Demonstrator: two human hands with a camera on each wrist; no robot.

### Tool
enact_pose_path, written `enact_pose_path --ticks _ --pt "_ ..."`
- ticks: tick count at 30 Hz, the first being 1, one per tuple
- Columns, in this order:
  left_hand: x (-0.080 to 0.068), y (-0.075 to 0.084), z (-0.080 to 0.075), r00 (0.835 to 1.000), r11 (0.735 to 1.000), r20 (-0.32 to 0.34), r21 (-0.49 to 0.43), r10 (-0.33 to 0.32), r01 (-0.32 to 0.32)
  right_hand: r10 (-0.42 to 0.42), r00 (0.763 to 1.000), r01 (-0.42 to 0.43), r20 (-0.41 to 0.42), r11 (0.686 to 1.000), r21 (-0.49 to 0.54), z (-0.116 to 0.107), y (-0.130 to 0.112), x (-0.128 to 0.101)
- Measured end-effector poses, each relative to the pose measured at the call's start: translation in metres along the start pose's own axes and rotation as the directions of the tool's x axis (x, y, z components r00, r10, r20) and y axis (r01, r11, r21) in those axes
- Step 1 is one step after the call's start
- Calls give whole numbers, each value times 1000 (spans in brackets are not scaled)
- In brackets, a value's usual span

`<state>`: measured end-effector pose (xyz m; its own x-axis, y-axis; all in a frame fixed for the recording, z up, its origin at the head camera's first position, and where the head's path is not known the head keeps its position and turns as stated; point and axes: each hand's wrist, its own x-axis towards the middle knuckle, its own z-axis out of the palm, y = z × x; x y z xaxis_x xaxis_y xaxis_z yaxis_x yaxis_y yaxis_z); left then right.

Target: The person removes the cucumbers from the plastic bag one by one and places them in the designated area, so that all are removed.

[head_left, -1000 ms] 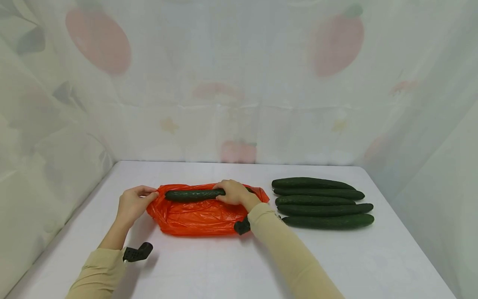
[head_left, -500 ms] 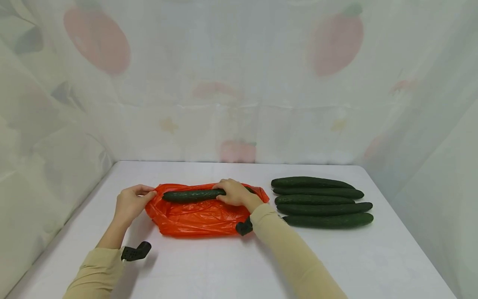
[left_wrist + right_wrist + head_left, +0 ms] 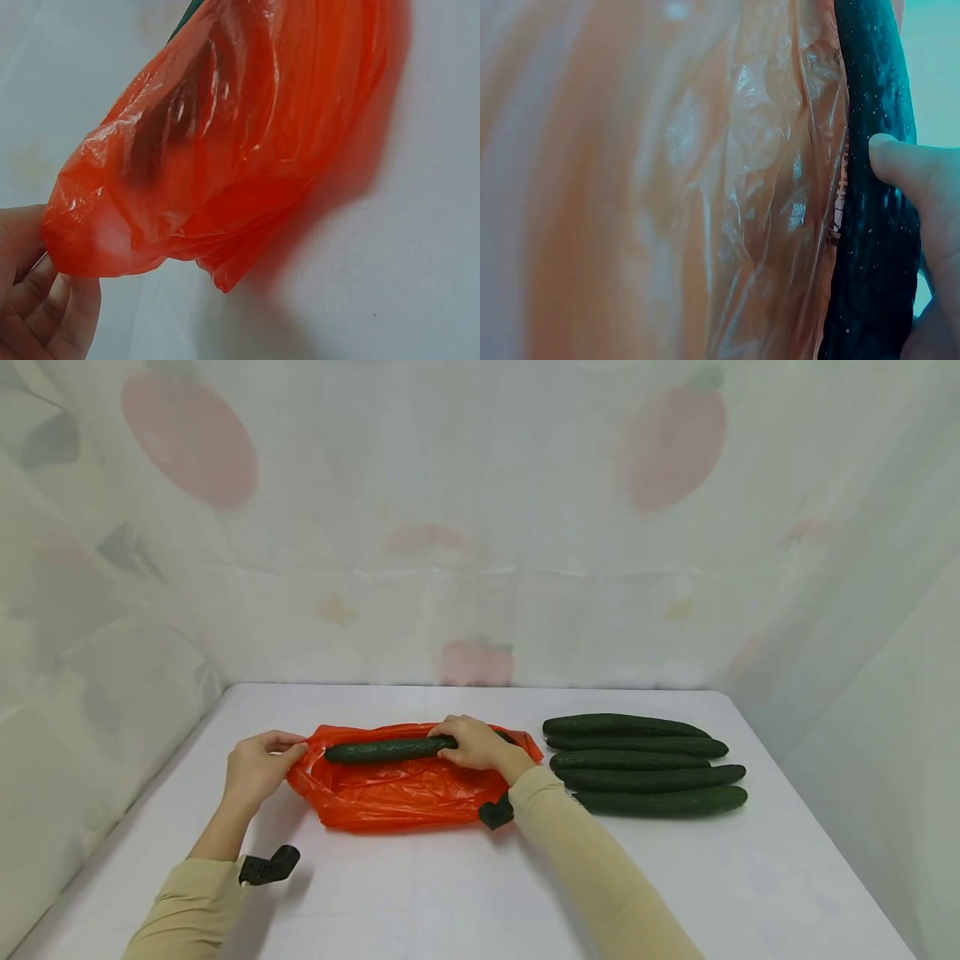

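desk (image 3: 465, 893) is carrying an orange bag (image 3: 390, 793) and five cucumbers (image 3: 645, 764) to its right. i'm pinching the bag's edge with my left hand (image 3: 255, 768); my right hand (image 3: 472, 745) is gripping a cucumber (image 3: 382, 750) lying on the bag.

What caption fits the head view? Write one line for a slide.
Right hand holds a cucumber at an orange bag gripped by the left hand.
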<state>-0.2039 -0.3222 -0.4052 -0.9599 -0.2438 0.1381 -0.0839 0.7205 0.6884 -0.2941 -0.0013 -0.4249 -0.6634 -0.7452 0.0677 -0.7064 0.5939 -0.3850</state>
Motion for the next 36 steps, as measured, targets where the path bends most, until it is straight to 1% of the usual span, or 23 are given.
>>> enact_pose_path --ticks 5,10,14,23,31,34,36 --pt "1 -2 0 1000 1000 0 3 -4 4 -29 999 29 -14 999 17 -1 1 0" --pt "2 -3 0 1000 1000 -18 24 16 -16 -55 998 57 -39 998 39 -6 -1 0" --pt "3 -3 1 1000 1000 -19 22 21 -21 -64 997 66 -42 997 38 -12 -6 -1" --pt "4 -1 2 999 1000 -31 23 20 -19 -95 992 99 -81 994 52 -23 -23 2" --pt "6 0 0 1000 999 -22 48 12 -11 -101 992 105 -82 993 49 -33 -41 5" --pt "6 1 0 998 996 -39 77 41 -38 -115 990 118 -83 992 44 -36 -47 5" --pt "6 1 -1 995 992 -61 99 85 -78 -127 988 132 -83 990 50 -37 -50 5"
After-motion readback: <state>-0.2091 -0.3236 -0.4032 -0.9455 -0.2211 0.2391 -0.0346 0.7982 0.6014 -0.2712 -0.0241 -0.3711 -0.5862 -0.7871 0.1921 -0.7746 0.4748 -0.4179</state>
